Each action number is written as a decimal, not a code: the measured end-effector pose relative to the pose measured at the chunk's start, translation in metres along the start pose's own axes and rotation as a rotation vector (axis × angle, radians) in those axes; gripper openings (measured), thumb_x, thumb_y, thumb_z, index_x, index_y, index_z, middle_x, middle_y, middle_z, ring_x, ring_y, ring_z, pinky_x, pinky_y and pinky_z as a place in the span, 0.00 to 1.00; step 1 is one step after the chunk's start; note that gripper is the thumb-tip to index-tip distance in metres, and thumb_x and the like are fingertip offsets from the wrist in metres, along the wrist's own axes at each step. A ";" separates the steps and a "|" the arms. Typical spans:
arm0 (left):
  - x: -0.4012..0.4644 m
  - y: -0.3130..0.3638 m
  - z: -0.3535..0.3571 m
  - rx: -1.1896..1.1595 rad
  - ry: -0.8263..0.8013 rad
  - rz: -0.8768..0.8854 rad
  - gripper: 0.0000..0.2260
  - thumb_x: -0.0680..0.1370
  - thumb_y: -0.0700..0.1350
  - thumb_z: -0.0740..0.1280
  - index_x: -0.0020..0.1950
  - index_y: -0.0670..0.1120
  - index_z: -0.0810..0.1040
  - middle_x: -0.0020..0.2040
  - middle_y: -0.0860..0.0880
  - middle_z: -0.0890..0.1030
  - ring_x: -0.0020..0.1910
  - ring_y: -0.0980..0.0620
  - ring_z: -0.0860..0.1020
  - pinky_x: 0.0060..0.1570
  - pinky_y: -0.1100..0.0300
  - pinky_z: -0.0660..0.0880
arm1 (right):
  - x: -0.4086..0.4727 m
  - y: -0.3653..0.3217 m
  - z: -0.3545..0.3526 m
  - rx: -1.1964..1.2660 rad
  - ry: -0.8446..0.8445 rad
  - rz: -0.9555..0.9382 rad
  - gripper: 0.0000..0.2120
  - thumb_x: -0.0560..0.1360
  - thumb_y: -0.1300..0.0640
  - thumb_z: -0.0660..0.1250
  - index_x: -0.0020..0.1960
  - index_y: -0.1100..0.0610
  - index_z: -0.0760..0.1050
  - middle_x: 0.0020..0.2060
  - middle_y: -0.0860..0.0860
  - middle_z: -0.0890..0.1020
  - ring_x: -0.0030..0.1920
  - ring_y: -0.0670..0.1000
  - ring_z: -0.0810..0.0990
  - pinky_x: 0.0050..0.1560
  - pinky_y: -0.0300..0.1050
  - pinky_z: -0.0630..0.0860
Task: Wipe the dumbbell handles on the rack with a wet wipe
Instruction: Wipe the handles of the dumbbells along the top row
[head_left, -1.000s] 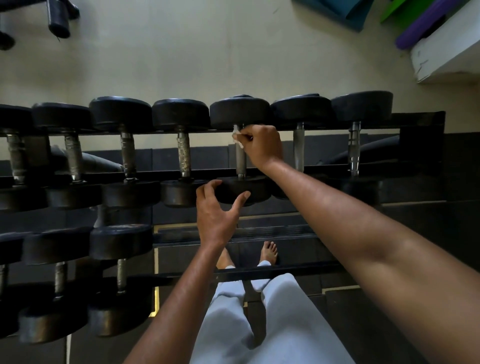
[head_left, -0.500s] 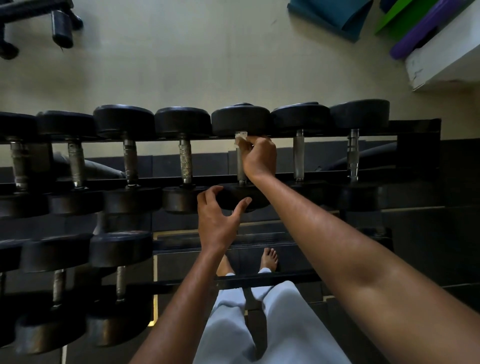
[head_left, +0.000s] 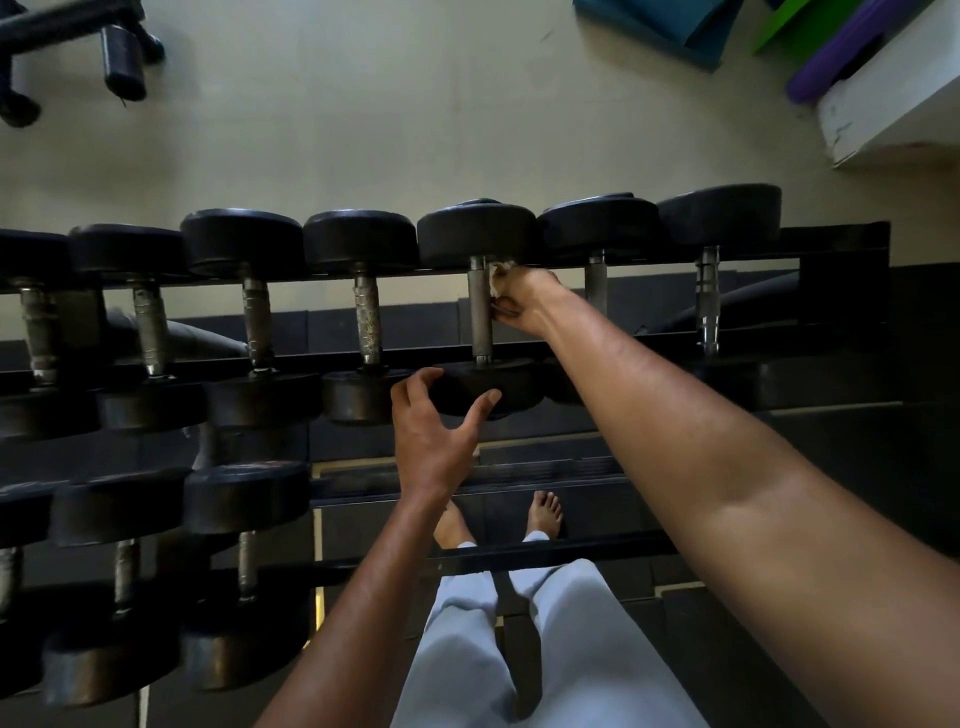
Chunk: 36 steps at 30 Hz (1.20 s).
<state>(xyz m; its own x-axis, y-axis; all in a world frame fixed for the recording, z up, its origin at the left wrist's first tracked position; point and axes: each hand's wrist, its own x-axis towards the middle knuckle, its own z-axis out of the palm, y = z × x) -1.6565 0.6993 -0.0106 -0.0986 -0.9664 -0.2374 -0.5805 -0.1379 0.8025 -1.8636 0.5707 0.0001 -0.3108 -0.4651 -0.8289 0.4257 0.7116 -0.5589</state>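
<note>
On the rack's (head_left: 623, 358) top tier: right hand (head_left: 519, 301), fingers pinching a wet wipe (head_left: 500, 278) against one dumbbell handle (head_left: 480, 312); left hand (head_left: 434, 431), fingers spread, cupping that dumbbell's near head (head_left: 488, 387).

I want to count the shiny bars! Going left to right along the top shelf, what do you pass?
Four bare dumbbell handles → → →, the handle being wiped, the wet wipe in the right hand, then two more handles →.
</note>
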 end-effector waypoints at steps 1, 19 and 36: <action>0.000 0.001 0.000 0.000 -0.002 0.001 0.35 0.73 0.69 0.76 0.72 0.53 0.70 0.66 0.53 0.70 0.63 0.55 0.75 0.62 0.59 0.80 | 0.000 -0.001 -0.002 -0.016 -0.009 -0.031 0.07 0.82 0.64 0.66 0.56 0.58 0.81 0.45 0.52 0.85 0.48 0.51 0.86 0.44 0.49 0.84; 0.000 0.002 0.000 -0.021 -0.006 -0.002 0.34 0.73 0.69 0.76 0.71 0.53 0.71 0.66 0.54 0.69 0.63 0.55 0.76 0.64 0.61 0.78 | -0.011 0.026 -0.031 -0.868 -0.130 -0.095 0.11 0.84 0.47 0.67 0.57 0.55 0.80 0.47 0.52 0.81 0.47 0.52 0.78 0.48 0.48 0.73; -0.008 0.001 0.005 -0.043 0.059 -0.034 0.36 0.72 0.71 0.75 0.71 0.51 0.71 0.66 0.53 0.71 0.64 0.55 0.75 0.57 0.69 0.75 | -0.050 -0.024 0.011 -1.985 0.055 -1.277 0.17 0.82 0.68 0.60 0.63 0.55 0.82 0.52 0.56 0.87 0.51 0.63 0.87 0.49 0.55 0.84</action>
<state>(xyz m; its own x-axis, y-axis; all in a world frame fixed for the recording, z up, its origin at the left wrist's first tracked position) -1.6604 0.7075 -0.0109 -0.0311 -0.9718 -0.2335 -0.5474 -0.1789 0.8175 -1.8489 0.5706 0.0548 0.3162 -0.9275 -0.1996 -0.9309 -0.3438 0.1230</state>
